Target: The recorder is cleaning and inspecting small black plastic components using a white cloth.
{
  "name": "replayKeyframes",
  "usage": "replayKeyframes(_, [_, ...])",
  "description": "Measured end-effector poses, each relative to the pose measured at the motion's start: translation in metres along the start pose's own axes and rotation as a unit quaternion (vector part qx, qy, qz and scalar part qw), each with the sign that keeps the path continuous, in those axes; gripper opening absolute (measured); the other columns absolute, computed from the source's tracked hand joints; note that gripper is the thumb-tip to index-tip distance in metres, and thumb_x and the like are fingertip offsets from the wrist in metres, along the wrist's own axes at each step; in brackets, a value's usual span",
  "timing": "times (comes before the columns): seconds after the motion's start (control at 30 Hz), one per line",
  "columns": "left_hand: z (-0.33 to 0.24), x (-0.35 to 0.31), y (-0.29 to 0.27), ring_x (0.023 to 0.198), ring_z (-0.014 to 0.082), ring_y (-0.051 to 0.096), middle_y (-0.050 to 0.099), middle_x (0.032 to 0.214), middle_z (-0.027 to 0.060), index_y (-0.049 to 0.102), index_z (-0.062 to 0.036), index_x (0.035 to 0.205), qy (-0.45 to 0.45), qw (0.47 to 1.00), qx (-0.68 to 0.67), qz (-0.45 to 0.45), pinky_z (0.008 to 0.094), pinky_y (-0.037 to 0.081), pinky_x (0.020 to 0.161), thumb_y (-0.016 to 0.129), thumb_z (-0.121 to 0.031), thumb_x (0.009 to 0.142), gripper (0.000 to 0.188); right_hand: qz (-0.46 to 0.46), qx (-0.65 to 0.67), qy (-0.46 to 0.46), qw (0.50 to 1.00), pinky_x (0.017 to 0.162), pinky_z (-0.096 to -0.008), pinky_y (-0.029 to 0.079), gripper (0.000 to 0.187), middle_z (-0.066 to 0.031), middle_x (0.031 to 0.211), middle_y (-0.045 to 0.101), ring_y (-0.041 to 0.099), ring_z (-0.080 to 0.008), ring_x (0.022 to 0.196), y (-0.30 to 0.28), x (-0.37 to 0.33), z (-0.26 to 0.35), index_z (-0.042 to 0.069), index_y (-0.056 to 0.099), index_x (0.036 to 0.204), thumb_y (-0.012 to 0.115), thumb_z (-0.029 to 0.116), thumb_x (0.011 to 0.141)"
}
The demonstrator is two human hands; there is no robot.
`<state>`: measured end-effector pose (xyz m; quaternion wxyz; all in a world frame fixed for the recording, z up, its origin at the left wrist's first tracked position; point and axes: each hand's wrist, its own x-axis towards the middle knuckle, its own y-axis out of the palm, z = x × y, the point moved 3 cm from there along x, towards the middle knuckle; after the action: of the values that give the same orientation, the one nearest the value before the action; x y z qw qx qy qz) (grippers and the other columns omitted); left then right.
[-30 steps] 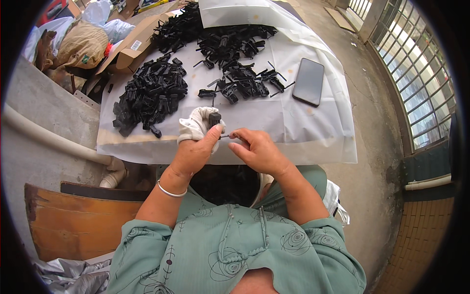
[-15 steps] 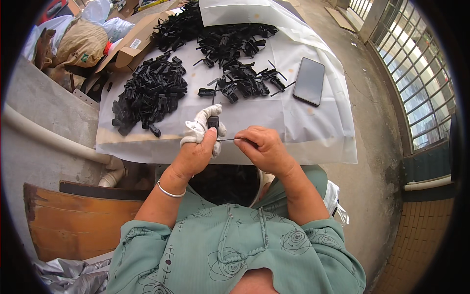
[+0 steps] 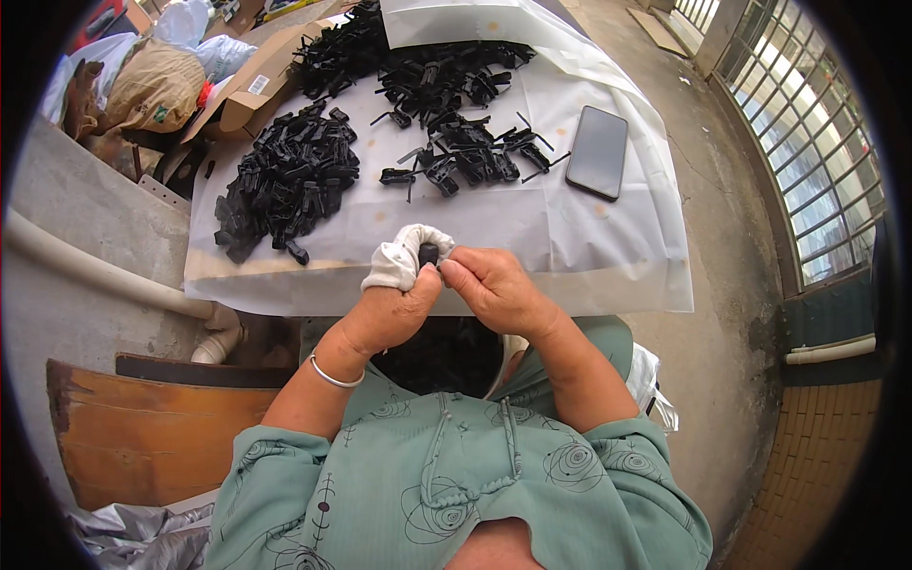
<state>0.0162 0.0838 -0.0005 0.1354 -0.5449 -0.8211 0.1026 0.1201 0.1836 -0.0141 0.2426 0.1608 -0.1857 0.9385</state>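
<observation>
My left hand [image 3: 397, 285], its fingers wrapped in white glove cloth, is closed round a small black plastic part [image 3: 428, 255] above the table's near edge. Pressed close against that part, my right hand [image 3: 484, 283] is pinched, its fingertips meeting my left thumb. Whatever sits in the right fingertips is covered by the fingers. Beyond the hands lie a heap of black plastic parts [image 3: 290, 176] on the left and looser black parts with thin strips [image 3: 470, 157] in the middle.
White sheeting [image 3: 570, 256] covers the table. A smartphone [image 3: 597, 152] lies at the right, and an opened cardboard box [image 3: 252, 95] stands at the far left. Below the table edge, between my knees, is a round container [image 3: 499, 366] holding dark pieces. A barred window [image 3: 807, 142] is at the right.
My right hand has moved left, up against the left hand. The thin dark strip that stretched between the hands is now out of sight. My left hand has turned slightly inward.
</observation>
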Motion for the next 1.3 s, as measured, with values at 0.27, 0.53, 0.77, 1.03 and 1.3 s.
replayKeyframes(0.27, [-0.005,0.003,-0.003,0.078,0.0218,0.052,0.054,0.087,0.0151,0.048,0.0014,0.102,0.07,0.99,0.121,0.005,0.0312,0.045,0.074,0.044,-0.007,0.08,0.024,-0.037,0.064,0.077,0.994,0.052,-0.0283,0.038,0.024,-0.0021,0.059,0.047,0.039,-0.011,0.056,0.017,-0.003,-0.008,-0.001,0.053,0.076,0.049,0.016,0.093])
replayKeyframes(0.53, [0.004,-0.007,-0.007,0.077,0.0089,0.047,0.048,0.088,0.0013,0.046,-0.0031,0.109,-0.148,0.963,-0.218,0.062,0.0239,0.043,0.068,0.04,-0.004,0.084,0.026,0.008,0.147,0.093,0.985,0.054,-0.0232,0.036,0.028,0.0029,0.064,0.045,0.037,-0.0067,0.06,0.014,-0.003,-0.001,0.003,0.051,0.073,0.045,0.019,0.095])
replayKeyframes(0.77, [0.003,-0.002,0.001,0.073,0.0097,0.047,0.051,0.089,0.0029,0.047,-0.0011,0.107,-0.103,0.974,-0.198,0.045,0.0244,0.044,0.066,0.041,-0.005,0.084,0.024,-0.01,0.108,0.087,0.99,0.051,-0.03,0.039,0.025,-0.0061,0.058,0.046,0.04,-0.0117,0.054,0.014,-0.004,-0.013,0.0,0.054,0.076,0.049,0.018,0.093])
replayKeyframes(1.03, [-0.001,-0.004,0.004,0.074,0.0206,0.053,0.054,0.08,0.0139,0.047,0.0021,0.103,0.071,0.988,0.133,-0.029,0.0303,0.046,0.069,0.044,-0.005,0.08,0.024,-0.101,-0.039,0.024,0.994,0.051,-0.0364,0.039,0.021,-0.0177,0.061,0.05,0.044,-0.032,0.052,0.024,-0.005,-0.004,-0.001,0.05,0.073,0.05,0.013,0.089])
replayKeyframes(1.3, [-0.01,0.009,-0.062,0.094,0.0322,0.056,0.056,0.105,0.0219,0.05,0.0004,0.116,0.139,0.925,0.332,-0.12,0.0363,0.045,0.083,0.054,-0.009,0.079,0.039,-0.046,0.072,0.047,0.995,0.054,-0.0279,0.039,0.028,-0.0044,0.061,0.046,0.042,-0.0109,0.057,0.023,-0.005,-0.008,0.001,0.051,0.072,0.048,0.017,0.094])
